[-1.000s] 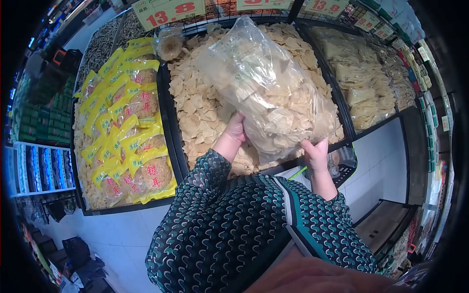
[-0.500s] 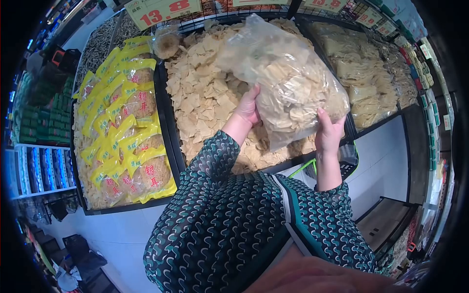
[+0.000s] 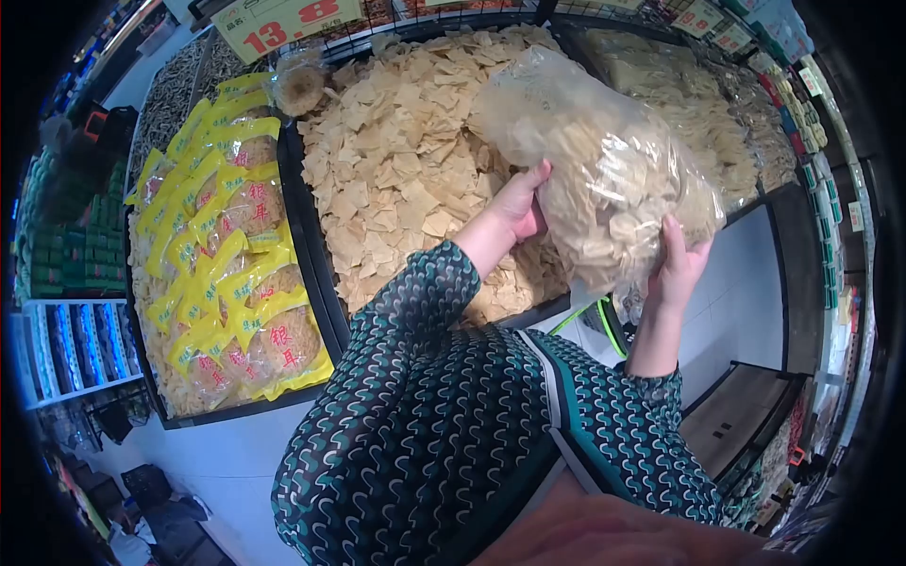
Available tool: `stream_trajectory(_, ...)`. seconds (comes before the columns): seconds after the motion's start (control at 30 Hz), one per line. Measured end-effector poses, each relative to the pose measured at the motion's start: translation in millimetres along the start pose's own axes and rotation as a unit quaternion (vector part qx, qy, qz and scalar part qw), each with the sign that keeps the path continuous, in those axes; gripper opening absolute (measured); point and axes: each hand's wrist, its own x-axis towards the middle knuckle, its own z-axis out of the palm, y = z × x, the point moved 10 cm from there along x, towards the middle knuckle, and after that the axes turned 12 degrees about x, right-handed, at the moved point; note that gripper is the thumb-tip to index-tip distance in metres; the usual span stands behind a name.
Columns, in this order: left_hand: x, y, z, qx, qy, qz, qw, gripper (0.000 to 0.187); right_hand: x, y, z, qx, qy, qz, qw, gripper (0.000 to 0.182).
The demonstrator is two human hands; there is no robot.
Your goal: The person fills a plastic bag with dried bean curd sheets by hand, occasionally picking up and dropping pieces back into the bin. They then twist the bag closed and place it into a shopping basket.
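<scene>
A large clear plastic bag (image 3: pixel 604 160) of pale, flat dried flakes is held up between my hands, tilted, over the right part of the bin. My left hand (image 3: pixel 522 205) grips its left side, thumb on the front and the other fingers partly hidden by the bag. My right hand (image 3: pixel 678 266) supports the lower right end with the thumb pressed on the plastic. Below and to the left lie loose dried flakes (image 3: pixel 387 179) of the same look, heaped in a black-edged bin.
Yellow-topped packets (image 3: pixel 236 236) fill the bin on the left. Bagged dried goods (image 3: pixel 661 104) lie in the right bin. A price sign (image 3: pixel 283 26) hangs at the back. A green-handled black basket (image 3: pixel 604 325) is below my right forearm, and a low dark bench (image 3: pixel 741 415) stands at right.
Both hands have carried the bag to the right and slightly down, uncovering more of the loose flakes. My grip on it looks the same.
</scene>
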Motion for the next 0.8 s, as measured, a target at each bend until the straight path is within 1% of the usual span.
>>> stream_trajectory(0.03, -1.2, -2.7, 7.4, -0.001, -0.003, -0.002, 1.000, 0.078, -3.0, -3.3, -3.6, -0.002, 0.002, -0.002, 1.000, 0.061)
stream_trajectory(0.1, 0.6, 6.3, 22.2, 0.034, -0.004, 0.029, 0.999, 0.075, 1.5, -15.2, 1.1, 0.041, 0.025, -0.010, 0.999, 0.061)
stream_trajectory(0.13, -3.2, 13.2, 35.2, 0.089, -0.035, 0.089, 0.991, 0.076, -5.4, -31.1, 12.6, 0.056, 0.010, -0.028, 0.998, 0.059)
stream_trajectory(0.17, 1.0, 14.9, 33.8, 0.091, -0.034, 0.090, 0.991, 0.076, -2.1, -30.4, 12.8, 0.058, 0.009, -0.028, 0.998, 0.059)
stream_trajectory(0.23, 6.9, -5.6, 17.2, 0.062, 0.008, 0.007, 0.998, 0.072, -2.5, -32.7, 2.7, -0.001, -0.004, -0.049, 0.999, 0.059)
stream_trajectory(0.27, 17.5, -3.0, 22.0, 0.040, -0.010, 0.008, 0.999, 0.066, 7.6, -23.3, -7.9, -0.023, 0.008, -0.027, 0.999, 0.059)
stream_trajectory(0.3, 19.9, -9.7, 25.1, 0.038, -0.013, 0.005, 0.999, 0.066, 3.6, -22.7, -15.1, -0.025, 0.011, -0.029, 0.999, 0.059)
stream_trajectory(0.37, 31.6, -12.9, 34.3, 0.037, -0.011, -0.023, 0.999, 0.063, 10.0, -32.4, -18.8, 0.009, 0.037, -0.061, 0.997, 0.057)
stream_trajectory(0.4, 28.9, -11.6, 43.9, 0.062, -0.023, 0.008, 0.998, 0.060, 3.4, -46.8, -7.0, 0.026, 0.022, -0.081, 0.996, 0.056)
stream_trajectory(0.43, 34.1, -12.5, 42.9, 0.062, -0.022, 0.009, 0.998, 0.060, 6.7, -44.7, -10.2, 0.027, 0.021, -0.080, 0.996, 0.056)
stream_trajectory(0.5, 41.4, -34.5, 26.0, 0.056, 0.017, -0.050, 0.997, 0.058, 5.5, -32.8, -36.0, -0.020, 0.038, -0.051, 0.998, 0.058)
stream_trajectory(0.53, 45.6, -43.6, 22.5, 0.042, 0.013, -0.097, 0.994, 0.054, 8.4, -24.6, -49.0, -0.052, 0.069, -0.028, 0.996, 0.052)
stream_trajectory(0.57, 44.6, -50.3, 28.9, 0.041, 0.008, -0.100, 0.994, 0.054, 3.8, -27.0, -54.7, -0.056, 0.072, -0.031, 0.995, 0.052)
stream_trajectory(0.63, 41.6, -40.5, 44.8, 0.069, 0.001, -0.016, 0.997, 0.055, -0.3, -34.1, -56.6, 0.000, 0.077, -0.056, 0.995, 0.057)
stream_trajectory(0.67, 34.7, -45.8, 43.4, 0.069, 0.024, -0.033, 0.997, 0.054, -7.7, -47.8, -39.4, 0.005, 0.054, -0.083, 0.995, 0.055)
stream_trajectory(0.7, 35.5, -47.3, 36.4, 0.070, 0.027, -0.039, 0.996, 0.054, -6.6, -42.9, -46.0, 0.005, 0.060, -0.080, 0.995, 0.055)
stream_trajectory(0.77, 34.7, -53.2, 28.8, 0.043, 0.034, -0.060, 0.997, 0.051, -4.8, -22.9, -68.0, -0.037, 0.088, -0.024, 0.995, 0.055)
stream_trajectory(0.8, 32.7, -48.3, 30.4, 0.044, 0.031, -0.064, 0.997, 0.049, -1.6, -19.8, -68.2, -0.031, 0.081, -0.020, 0.996, 0.054)
